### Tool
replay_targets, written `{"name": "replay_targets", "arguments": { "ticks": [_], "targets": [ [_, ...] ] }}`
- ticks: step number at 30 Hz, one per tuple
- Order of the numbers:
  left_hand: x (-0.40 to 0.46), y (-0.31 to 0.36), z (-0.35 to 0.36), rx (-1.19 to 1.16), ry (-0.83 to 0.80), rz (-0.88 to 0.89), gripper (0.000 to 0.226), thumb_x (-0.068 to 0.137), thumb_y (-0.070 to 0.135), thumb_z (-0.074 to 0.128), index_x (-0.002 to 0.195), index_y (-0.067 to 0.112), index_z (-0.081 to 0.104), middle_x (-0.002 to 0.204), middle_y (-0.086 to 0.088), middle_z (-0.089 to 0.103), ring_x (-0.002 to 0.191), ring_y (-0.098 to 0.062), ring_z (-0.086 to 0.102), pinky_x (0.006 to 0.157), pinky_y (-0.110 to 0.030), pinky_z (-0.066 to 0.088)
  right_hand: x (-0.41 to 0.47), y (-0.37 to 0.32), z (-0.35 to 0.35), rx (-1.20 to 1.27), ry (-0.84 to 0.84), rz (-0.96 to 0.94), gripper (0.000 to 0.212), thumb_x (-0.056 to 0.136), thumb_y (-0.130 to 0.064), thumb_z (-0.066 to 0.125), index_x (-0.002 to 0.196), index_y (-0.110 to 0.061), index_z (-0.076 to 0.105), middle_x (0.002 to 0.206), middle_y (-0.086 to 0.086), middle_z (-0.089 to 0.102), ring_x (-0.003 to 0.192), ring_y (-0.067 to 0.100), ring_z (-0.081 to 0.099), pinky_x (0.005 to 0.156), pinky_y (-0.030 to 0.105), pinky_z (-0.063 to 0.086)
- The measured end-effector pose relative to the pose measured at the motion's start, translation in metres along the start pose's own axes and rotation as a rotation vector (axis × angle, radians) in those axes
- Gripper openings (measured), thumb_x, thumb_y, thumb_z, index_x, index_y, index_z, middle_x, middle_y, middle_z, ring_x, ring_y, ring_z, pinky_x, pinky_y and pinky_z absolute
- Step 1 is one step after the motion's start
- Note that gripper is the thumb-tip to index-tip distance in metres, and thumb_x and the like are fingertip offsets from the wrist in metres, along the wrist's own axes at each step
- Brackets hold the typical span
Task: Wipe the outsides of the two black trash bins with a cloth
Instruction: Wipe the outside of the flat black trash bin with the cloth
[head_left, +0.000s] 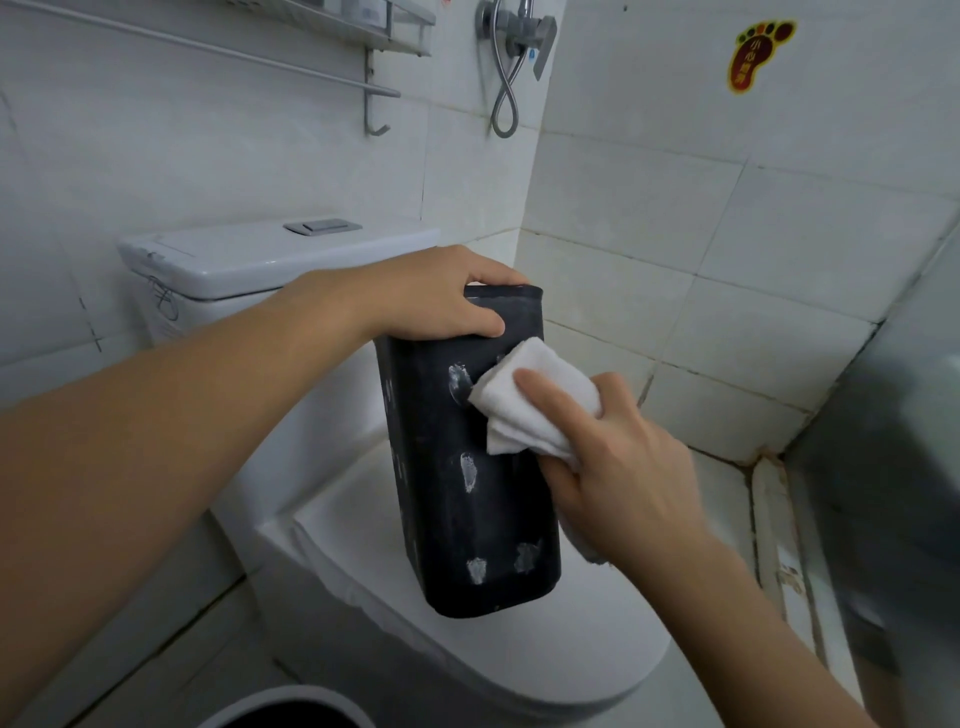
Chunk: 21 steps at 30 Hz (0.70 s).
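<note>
Above the toilet lid (519, 670), our left hand (441, 296) gripped the black bin (467, 467) by its rim, steadying it, while our right hand (618, 467) pinched the cloth (540, 395) against its smudged side.

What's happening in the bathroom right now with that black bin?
A person is cleaning a black trash bin that stands on the closed toilet lid. The left hand grips the bin's top rim to steady it, while the right hand presses a folded white cloth against its side. Several whitish smudges remain lower on the bin. The rim of another bin shows at the bottom edge.
</note>
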<state>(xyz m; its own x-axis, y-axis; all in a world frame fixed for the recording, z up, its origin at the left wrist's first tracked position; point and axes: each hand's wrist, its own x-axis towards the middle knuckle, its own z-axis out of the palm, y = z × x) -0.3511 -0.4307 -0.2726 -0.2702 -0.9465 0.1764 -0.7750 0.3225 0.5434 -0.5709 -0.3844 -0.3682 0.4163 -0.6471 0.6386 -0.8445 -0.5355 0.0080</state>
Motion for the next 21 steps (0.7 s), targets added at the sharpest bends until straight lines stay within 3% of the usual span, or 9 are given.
{"name": "replay_targets", "arguments": {
  "ticks": [7, 12, 15, 21],
  "targets": [
    [0.0, 0.001, 0.0, 0.013, 0.004, -0.002, 0.045, 0.089, 0.027, 0.061, 0.125, 0.054, 0.058, 0.113, 0.024, 0.067, 0.099, 0.0, 0.064, 0.089, -0.022, 0.051, 0.007, 0.016, 0.001, -0.057, 0.033, 0.144, 0.054, 0.08, -0.029, 0.073, 0.128, -0.039, 0.05, 0.093, 0.006, 0.046, 0.055, 0.02, 0.029, 0.043, 0.025, 0.03],
    [0.0, 0.001, 0.0, 0.025, 0.028, -0.022, 0.046, 0.088, 0.027, 0.061, 0.127, 0.053, 0.058, 0.11, 0.029, 0.065, 0.099, 0.002, 0.062, 0.086, -0.02, 0.049, -0.001, -0.001, 0.0, -0.051, -0.009, 0.021, 0.052, 0.082, -0.028, 0.068, 0.128, -0.042, 0.049, 0.095, 0.004, 0.045, 0.06, 0.019, 0.032, 0.039, 0.027, 0.035],
    [-0.002, 0.001, -0.001, 0.004, 0.038, -0.014, 0.046, 0.089, 0.025, 0.061, 0.126, 0.051, 0.06, 0.103, 0.032, 0.065, 0.096, 0.003, 0.063, 0.083, -0.017, 0.049, 0.002, 0.0, 0.0, -0.058, 0.024, 0.053, 0.052, 0.081, -0.028, 0.069, 0.127, -0.042, 0.051, 0.094, 0.005, 0.046, 0.059, 0.019, 0.03, 0.04, 0.025, 0.032],
    [0.0, 0.005, 0.003, 0.044, 0.022, 0.011, 0.045, 0.089, 0.026, 0.06, 0.125, 0.053, 0.058, 0.114, 0.026, 0.066, 0.1, 0.0, 0.063, 0.094, -0.028, 0.052, 0.01, 0.013, 0.008, -0.045, 0.092, 0.186, 0.053, 0.078, -0.024, 0.074, 0.126, -0.036, 0.056, 0.092, 0.008, 0.048, 0.055, 0.02, 0.029, 0.045, 0.023, 0.026]
  ]
}}
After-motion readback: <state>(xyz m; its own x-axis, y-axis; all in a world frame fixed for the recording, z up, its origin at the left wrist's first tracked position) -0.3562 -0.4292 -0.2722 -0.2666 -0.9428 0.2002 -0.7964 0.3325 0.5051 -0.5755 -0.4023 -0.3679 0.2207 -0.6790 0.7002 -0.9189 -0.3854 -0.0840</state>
